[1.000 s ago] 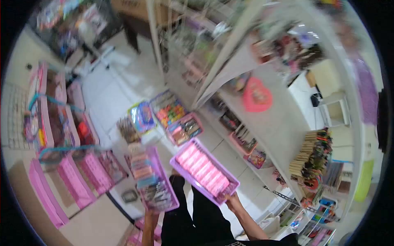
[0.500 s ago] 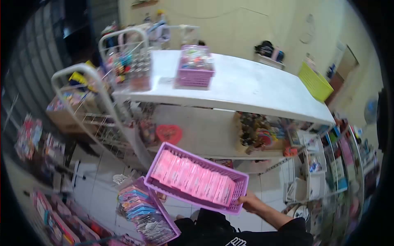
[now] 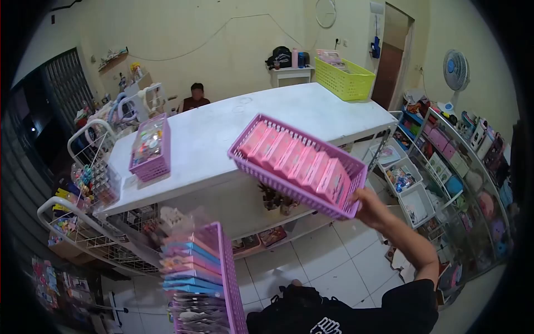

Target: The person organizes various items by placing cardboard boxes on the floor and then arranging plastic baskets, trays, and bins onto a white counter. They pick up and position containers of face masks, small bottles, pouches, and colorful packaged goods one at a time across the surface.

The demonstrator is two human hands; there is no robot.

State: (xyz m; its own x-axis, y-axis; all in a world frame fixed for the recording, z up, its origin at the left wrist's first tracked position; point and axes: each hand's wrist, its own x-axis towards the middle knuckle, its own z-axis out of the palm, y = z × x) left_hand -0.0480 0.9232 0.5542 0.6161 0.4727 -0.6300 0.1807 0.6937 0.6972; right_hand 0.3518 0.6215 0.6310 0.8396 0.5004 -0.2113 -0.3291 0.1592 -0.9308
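My right hand [image 3: 368, 207] is closed on the right end of a purple plastic basket [image 3: 290, 191], which tilts down to the right. A row of pink boxes [image 3: 295, 162] stands inside it. The basket's far end overlaps the white table in this view. Lower left, a second purple basket [image 3: 229, 267] holds flat plastic-wrapped packs [image 3: 192, 259] in pink, blue and grey. It appears raised beside my body, but whatever supports it is hidden. My left hand is out of sight.
On the white tabletop [image 3: 206, 145] stand another purple basket [image 3: 158, 166] and a green basket [image 3: 345, 84]. A person [image 3: 194, 101] sits behind the table. Wire racks [image 3: 69, 222] flank its left end; shelves [image 3: 445, 161] and a fan [image 3: 456, 69] stand right.
The basket of pink boxes has risen up and right with my right hand, now over the table's front edge. The view has turned right and up; the second basket now stands more upright in view.
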